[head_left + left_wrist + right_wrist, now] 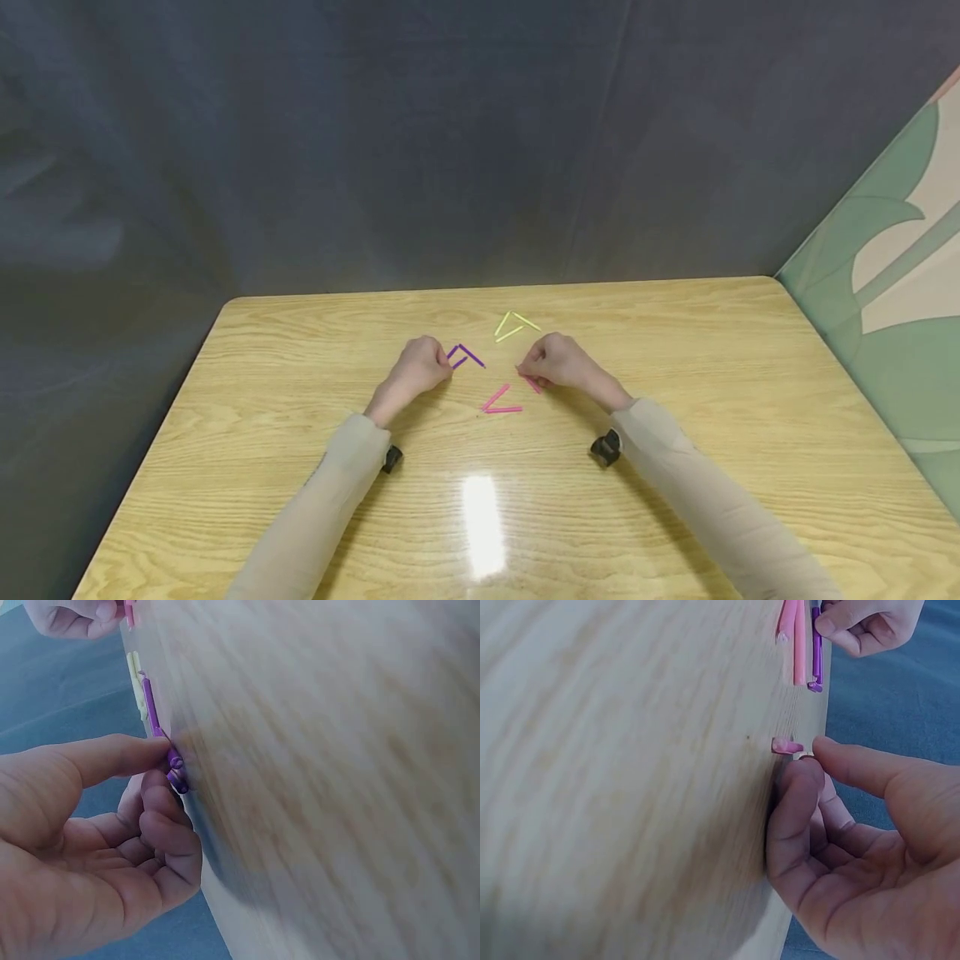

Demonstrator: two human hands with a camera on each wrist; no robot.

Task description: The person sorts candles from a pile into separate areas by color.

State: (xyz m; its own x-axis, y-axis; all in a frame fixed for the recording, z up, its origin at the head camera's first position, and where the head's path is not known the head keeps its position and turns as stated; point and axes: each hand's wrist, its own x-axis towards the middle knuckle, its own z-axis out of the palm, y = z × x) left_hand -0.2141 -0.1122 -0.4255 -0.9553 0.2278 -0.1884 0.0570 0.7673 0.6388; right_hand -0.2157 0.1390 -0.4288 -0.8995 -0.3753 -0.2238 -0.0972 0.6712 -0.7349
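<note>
Three thin purple sticks (472,356) lie left of the table's middle, two of them meeting at a corner. My left hand (422,367) is at their near left ends, where thumb and forefinger pinch a purple stick (152,709). Opposite it, my right hand (558,362) has thumb and forefinger together at one end of a short pink stick (532,384), whose other end pokes out below the fingers. Two more pink sticks (503,410) form a V between the hands, toward me. The other fingers of both hands are curled.
Beyond the hands, three yellow sticks (509,334) lie in a rough triangle on the wooden table (300,500). A dark curtain (450,150) hangs along the back edge, and a leaf-patterned cloth (900,275) borders the right side. Small black devices (606,448) sit at both wrists.
</note>
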